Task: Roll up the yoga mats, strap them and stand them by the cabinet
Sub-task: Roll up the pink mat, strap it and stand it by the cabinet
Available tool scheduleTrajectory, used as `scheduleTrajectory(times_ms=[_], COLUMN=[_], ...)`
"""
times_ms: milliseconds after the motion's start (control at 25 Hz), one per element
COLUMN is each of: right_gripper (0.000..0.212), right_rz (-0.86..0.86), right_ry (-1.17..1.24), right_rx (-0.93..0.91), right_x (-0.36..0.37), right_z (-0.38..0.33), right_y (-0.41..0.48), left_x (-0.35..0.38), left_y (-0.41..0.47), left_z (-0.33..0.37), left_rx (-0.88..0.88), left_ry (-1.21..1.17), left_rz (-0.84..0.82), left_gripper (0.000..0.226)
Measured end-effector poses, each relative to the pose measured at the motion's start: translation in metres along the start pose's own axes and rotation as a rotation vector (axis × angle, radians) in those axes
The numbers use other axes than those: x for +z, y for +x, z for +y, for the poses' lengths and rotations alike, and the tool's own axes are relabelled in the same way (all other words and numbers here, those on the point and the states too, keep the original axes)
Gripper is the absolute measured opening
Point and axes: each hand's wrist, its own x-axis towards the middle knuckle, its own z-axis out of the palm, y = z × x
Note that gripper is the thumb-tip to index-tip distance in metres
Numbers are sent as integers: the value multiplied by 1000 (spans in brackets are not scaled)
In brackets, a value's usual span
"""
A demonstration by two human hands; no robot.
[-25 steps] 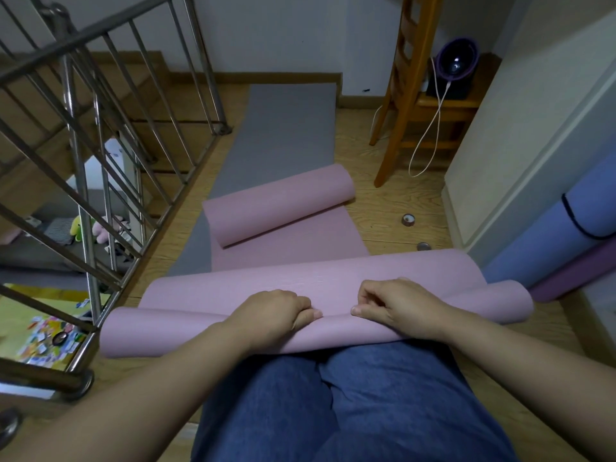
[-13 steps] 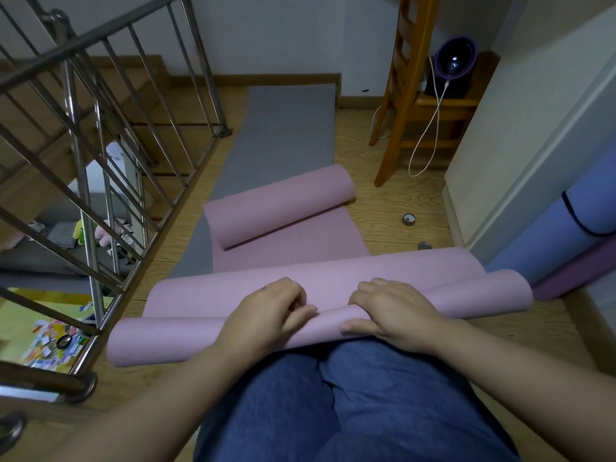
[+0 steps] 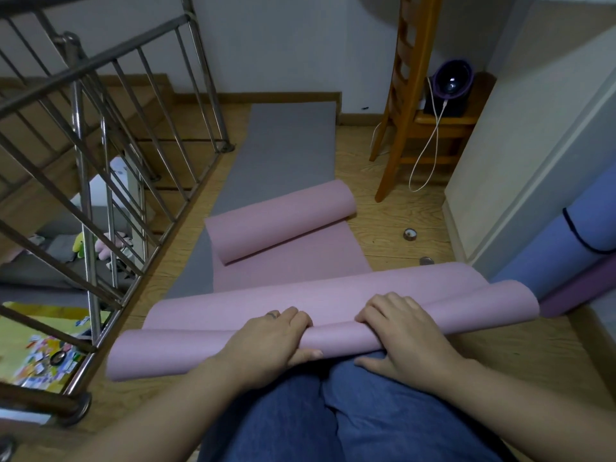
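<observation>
Hemmed in on the left by the steel railing (image 3: pixel 100 181), just beside the left end of the near pink roll (image 3: pixel 173 351). Walled off on the right by the pale cabinet (image 3: pixel 533 145), with a blue rolled mat (image 3: pixel 573 255) and a purple rolled mat (image 3: pixel 580 291) just beside the roll's right end. Open straight ahead over the flat pink sheet up to the far pink roll (image 3: pixel 283 221), slantwise on the grey mat (image 3: pixel 286 151). Passable on bare floor (image 3: pixel 383 208) between that roll and the cabinet, apart from a small round object (image 3: pixel 410 234) and a small disc (image 3: pixel 426 260). Barred farther back by the wooden chair (image 3: pixel 396 95) and a dangling white cable (image 3: pixel 430 151). Closed on the near side by denim-clad knees (image 3: pixel 333 411).
</observation>
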Motion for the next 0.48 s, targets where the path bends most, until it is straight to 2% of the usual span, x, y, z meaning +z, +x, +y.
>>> scheduleTrajectory(times_ms=[160, 400, 480], right_gripper=[56, 64, 65], right_rz=[-206, -629, -780], right_ry=[-116, 28, 129], right_rx=[-29, -21, 5], right_x=[-17, -59, -56], right_z=[1, -11, -17], right_y=[32, 29, 22], left_x=[-21, -57, -45], left_y=[20, 4, -8], left_z=[-3, 6, 12], left_rx=[-60, -84, -110], left_ry=[-107, -330, -366], left_rz=[-280, -673, -660], left_gripper=[52, 54, 56])
